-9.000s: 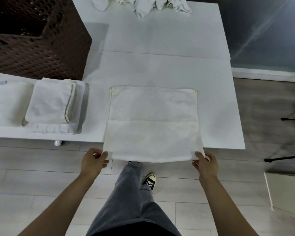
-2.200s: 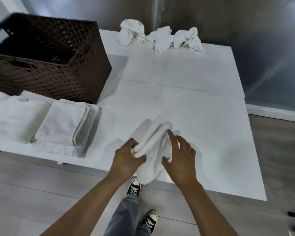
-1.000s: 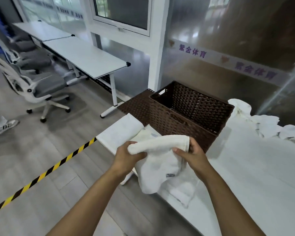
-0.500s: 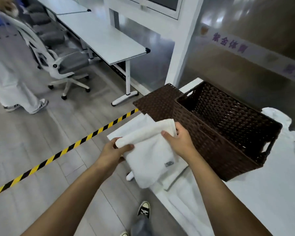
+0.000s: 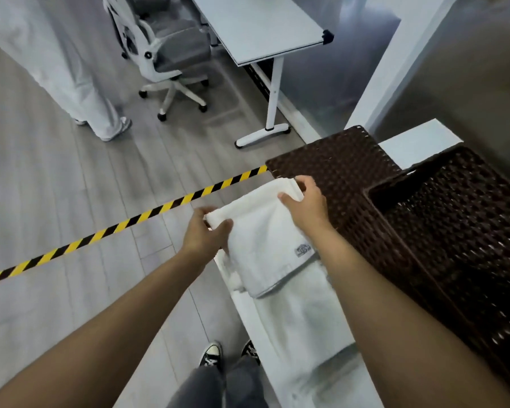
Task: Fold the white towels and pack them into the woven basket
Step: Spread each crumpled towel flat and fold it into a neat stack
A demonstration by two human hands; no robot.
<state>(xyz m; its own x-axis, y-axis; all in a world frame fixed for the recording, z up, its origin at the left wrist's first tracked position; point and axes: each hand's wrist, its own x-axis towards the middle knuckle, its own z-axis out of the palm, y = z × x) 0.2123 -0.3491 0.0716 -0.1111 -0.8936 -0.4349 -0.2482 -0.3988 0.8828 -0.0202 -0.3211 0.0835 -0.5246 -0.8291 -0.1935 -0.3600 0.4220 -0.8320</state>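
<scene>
Arms: my forearms (image 5: 106,334) were bare, no sleeves in view.
Hands: left hand (image 5: 206,235) and right hand (image 5: 306,207) wore no gloves.
Trousers: grey jeans (image 5: 218,387).
Shoes: black canvas sneakers (image 5: 211,353), white laces and toecaps.

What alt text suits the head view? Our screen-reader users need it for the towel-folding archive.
Both hands hold a folded white towel, left hand at its near corner, right hand at the far edge, over folded towels on a white table. A brown woven basket sits to the right. Beyond: striped floor tape, an office chair and a desk.
</scene>
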